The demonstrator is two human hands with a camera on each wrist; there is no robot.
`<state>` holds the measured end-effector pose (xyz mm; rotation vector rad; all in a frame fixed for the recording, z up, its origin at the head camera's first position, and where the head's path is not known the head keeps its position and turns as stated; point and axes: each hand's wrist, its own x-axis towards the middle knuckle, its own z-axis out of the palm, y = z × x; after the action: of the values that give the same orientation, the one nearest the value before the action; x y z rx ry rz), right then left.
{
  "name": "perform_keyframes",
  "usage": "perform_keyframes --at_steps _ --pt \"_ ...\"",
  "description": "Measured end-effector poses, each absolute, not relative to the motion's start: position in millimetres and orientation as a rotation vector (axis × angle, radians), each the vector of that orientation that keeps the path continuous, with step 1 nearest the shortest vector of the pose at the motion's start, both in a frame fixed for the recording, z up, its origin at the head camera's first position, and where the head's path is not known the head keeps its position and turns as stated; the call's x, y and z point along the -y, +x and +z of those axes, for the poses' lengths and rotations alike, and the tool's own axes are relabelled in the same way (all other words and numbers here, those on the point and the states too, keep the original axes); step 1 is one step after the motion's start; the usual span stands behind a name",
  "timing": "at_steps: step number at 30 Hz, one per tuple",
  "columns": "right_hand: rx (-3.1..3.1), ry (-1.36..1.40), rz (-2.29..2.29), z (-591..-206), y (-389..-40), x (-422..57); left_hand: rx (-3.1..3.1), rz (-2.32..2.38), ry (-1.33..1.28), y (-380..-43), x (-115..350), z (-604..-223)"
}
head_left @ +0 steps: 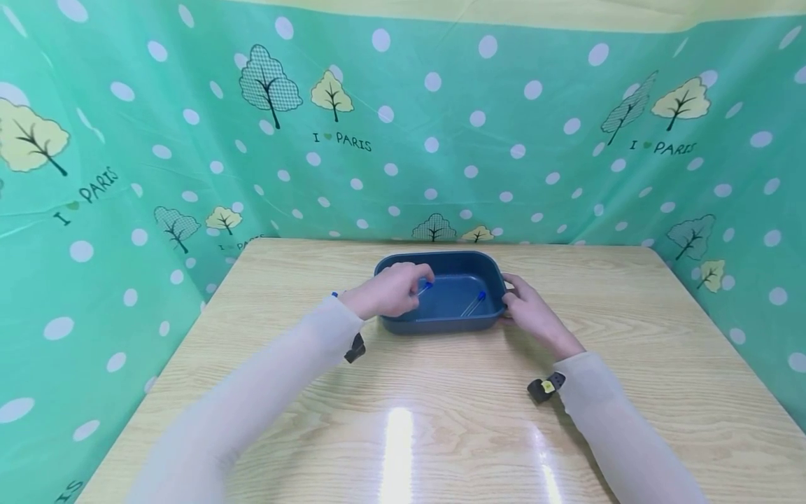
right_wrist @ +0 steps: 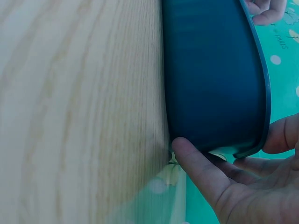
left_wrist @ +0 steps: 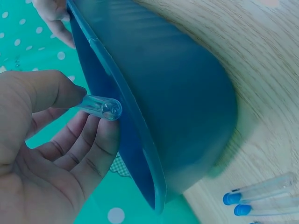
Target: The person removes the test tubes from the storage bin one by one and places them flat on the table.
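Note:
My left hand [head_left: 392,290] is over the left part of a dark blue plastic basin [head_left: 441,325]. Between thumb and fingers it pinches a clear test tube [left_wrist: 99,107] whose rounded end faces the left wrist camera. In the head view a blue cap shows at that hand's fingertips. Another test tube [head_left: 474,304], blue-capped, lies on the basin's floor. At the basin's right end, my right hand [head_left: 535,311] holds the wall, with a digit over the rim and other fingers against the outside [right_wrist: 201,170].
More blue-capped test tubes [left_wrist: 264,188] lie on the wooden table [head_left: 453,392] left of the basin, mostly hidden behind the left forearm in the head view. A green dotted curtain [head_left: 434,140] hangs behind the table and along both sides.

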<state>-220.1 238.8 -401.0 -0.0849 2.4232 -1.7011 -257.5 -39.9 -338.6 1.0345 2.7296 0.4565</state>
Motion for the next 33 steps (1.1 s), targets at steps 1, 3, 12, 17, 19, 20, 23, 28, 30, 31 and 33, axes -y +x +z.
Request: perform_keyframes --at_steps 1,3,12,17,19,20,23,28,30,31,33 --pt "-2.424 -0.086 -1.700 -401.0 -220.1 -239.0 -2.729 0.455 1.037 -257.1 40.8 -338.0" --pt "-2.426 -0.083 -1.699 -400.9 -220.1 -239.4 -2.724 0.459 1.042 -256.2 42.7 -336.6" --pt "-2.421 -0.086 -1.714 -399.1 -218.9 -239.2 -2.724 0.473 1.055 -255.3 54.3 -335.5" --pt "-2.418 -0.088 -1.712 -399.9 -219.0 -240.2 -2.738 0.492 1.058 -255.8 61.9 -335.2" --pt "-2.421 -0.087 -1.711 -400.5 -219.3 -240.9 -2.741 0.498 1.048 -255.7 64.8 -334.6" --pt "-2.422 -0.088 -1.712 -400.8 -219.4 -241.2 -2.740 0.503 1.044 -255.7 66.2 -334.2" --pt "-2.429 -0.083 -1.705 -401.0 -219.5 -241.5 -2.740 0.517 1.013 -255.3 70.6 -332.9" --pt "-2.429 -0.079 -1.700 -400.5 -219.3 -240.0 -2.762 0.567 0.970 -254.7 79.4 -330.8" --pt "-2.425 -0.081 -1.704 -400.7 -219.6 -239.3 -2.783 0.568 0.969 -254.7 83.2 -330.3" --pt "-2.424 -0.080 -1.705 -400.8 -219.9 -239.0 -2.786 0.577 0.963 -254.4 84.9 -330.0" --pt "-2.424 -0.078 -1.702 -400.8 -220.2 -238.6 -2.794 0.582 0.954 -254.2 88.1 -329.7"
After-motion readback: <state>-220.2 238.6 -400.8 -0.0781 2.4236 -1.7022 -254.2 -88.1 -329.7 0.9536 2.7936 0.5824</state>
